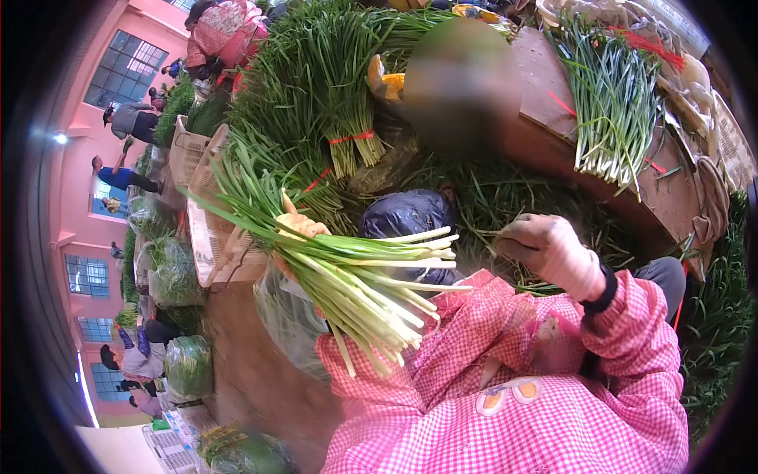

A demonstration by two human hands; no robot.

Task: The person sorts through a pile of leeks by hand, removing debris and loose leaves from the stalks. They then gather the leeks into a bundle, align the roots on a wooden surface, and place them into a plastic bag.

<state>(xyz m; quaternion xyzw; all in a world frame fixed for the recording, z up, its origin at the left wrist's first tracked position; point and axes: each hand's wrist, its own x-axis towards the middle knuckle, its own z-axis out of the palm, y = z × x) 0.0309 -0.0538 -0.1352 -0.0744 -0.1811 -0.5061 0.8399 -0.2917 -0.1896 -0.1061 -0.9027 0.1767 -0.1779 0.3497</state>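
My left hand (298, 224), in a tan glove, is closed around a loose bunch of garlic chives (371, 276). Its pale cut ends point right and down toward my lap, and the green leaves fan out to the upper left. My right hand (549, 251), in a whitish glove with dirty fingertips, hovers above my right thigh, apart from the bunch. Its fingers are pressed together; a thin strand may be at their tips, too small to tell. A dark plastic-wrapped bundle (407, 215) sits between the hands.
Chive bunches tied with red bands (351, 138) are heaped ahead. More chives (612, 103) lie on a brown board (545, 79) at right, near red ties (647, 47). A plastic crate (207, 213) and clear bag (284, 316) stand left. Several people work beyond; loose leaves litter the ground.
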